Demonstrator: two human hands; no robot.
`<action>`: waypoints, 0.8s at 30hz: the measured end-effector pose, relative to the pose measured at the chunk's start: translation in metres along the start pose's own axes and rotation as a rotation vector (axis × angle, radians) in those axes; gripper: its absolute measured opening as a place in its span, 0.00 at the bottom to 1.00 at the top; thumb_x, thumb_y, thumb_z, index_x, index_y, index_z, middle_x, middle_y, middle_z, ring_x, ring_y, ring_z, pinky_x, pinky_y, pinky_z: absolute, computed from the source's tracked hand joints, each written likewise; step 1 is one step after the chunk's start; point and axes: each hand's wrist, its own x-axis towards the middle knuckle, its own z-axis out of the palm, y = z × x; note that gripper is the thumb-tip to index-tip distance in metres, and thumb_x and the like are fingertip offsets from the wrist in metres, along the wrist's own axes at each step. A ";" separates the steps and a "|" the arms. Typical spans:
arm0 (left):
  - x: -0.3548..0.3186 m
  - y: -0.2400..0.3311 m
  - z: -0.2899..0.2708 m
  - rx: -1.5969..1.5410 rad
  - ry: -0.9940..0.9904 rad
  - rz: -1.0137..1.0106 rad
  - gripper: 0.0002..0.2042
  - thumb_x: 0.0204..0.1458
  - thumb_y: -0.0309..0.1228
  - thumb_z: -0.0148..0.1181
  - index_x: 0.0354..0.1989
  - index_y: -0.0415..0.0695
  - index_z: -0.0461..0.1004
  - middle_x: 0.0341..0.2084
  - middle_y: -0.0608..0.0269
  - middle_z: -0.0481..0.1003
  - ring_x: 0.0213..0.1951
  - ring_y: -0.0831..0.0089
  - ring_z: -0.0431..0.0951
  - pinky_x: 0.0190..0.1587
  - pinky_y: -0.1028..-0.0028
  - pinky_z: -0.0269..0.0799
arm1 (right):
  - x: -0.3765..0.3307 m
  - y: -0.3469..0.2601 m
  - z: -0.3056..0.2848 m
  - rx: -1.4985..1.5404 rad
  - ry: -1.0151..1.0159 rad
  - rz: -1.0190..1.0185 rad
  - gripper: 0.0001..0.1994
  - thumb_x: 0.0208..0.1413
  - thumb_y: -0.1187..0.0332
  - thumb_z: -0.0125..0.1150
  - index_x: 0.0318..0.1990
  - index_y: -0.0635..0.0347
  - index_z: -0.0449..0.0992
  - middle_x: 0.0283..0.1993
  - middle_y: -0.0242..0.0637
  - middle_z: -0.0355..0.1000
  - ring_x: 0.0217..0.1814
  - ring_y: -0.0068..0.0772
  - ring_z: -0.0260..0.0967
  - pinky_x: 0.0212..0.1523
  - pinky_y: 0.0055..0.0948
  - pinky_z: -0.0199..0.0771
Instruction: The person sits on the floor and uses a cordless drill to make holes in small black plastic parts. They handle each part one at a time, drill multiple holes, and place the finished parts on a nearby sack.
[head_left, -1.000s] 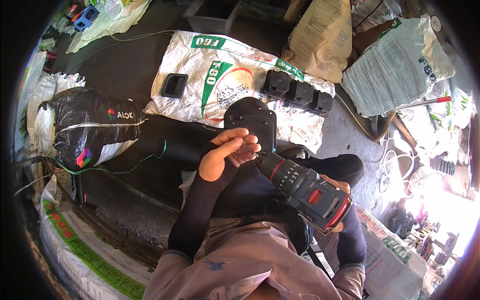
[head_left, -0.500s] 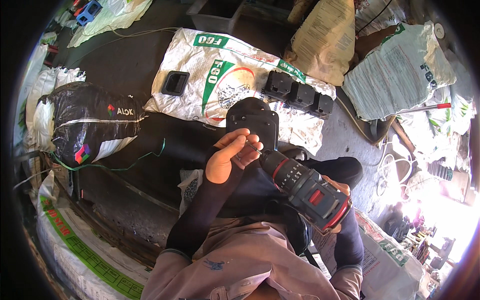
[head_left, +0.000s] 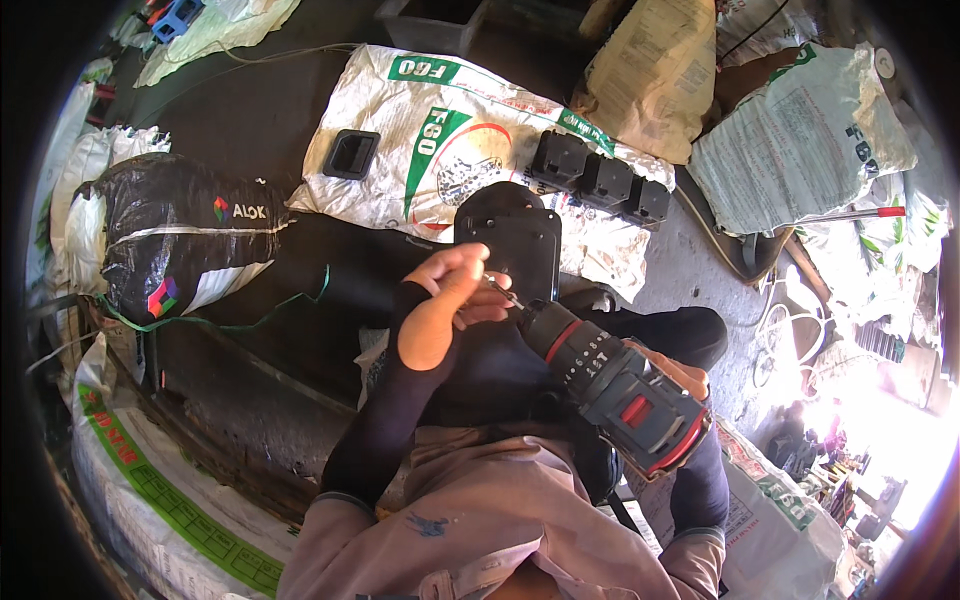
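Note:
My right hand [head_left: 672,368] is wrapped round a grey-black and red cordless drill [head_left: 610,385], mostly hidden behind its body. The drill tilts toward the upper left, a thin bit [head_left: 513,299] in its chuck. At the bit's tip my left hand [head_left: 450,300] is closed, thumb and fingers drawn together. A tiny shiny piece shows there, too small to name. Just beyond the fingers stands a black plastic part [head_left: 530,243] with a flat face and small holes, partly covered by my left hand.
A white printed sack [head_left: 380,95] lies ahead, bearing several black plastic boxes [head_left: 605,180] and a black rectangular frame [head_left: 350,154]. A grey bin [head_left: 430,35] stands behind it. At left sits a black wrapped bundle [head_left: 190,240] with green string; more sacks [head_left: 800,150] are at right.
My left hand has turned and shifted slightly left, its thumb and forefinger lifting a little off the bit. The drill has dipped slightly toward the lower right.

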 end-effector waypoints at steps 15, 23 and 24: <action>0.046 -0.039 -0.086 0.718 -0.235 -0.059 0.27 0.51 0.58 0.62 0.28 0.41 0.74 0.24 0.67 0.72 0.26 0.81 0.70 0.30 0.78 0.65 | 0.003 -0.016 -0.023 0.087 -0.379 0.256 0.36 0.35 0.63 0.68 0.57 0.70 0.69 0.41 0.52 0.75 0.40 0.51 0.75 0.43 0.37 0.73; 0.038 -0.037 -0.039 0.482 -0.188 -0.035 0.22 0.49 0.42 0.68 0.43 0.36 0.76 0.36 0.62 0.78 0.37 0.76 0.76 0.42 0.75 0.70 | 0.016 -0.019 -0.017 0.072 -0.457 0.229 0.39 0.34 0.61 0.69 0.60 0.65 0.67 0.45 0.50 0.75 0.41 0.50 0.76 0.43 0.36 0.74; 0.037 -0.038 -0.037 0.470 -0.162 -0.027 0.22 0.48 0.41 0.70 0.44 0.35 0.76 0.37 0.59 0.79 0.38 0.75 0.77 0.43 0.75 0.72 | 0.018 -0.019 -0.015 0.073 -0.440 0.222 0.39 0.34 0.59 0.69 0.59 0.67 0.68 0.45 0.50 0.75 0.41 0.49 0.75 0.43 0.35 0.74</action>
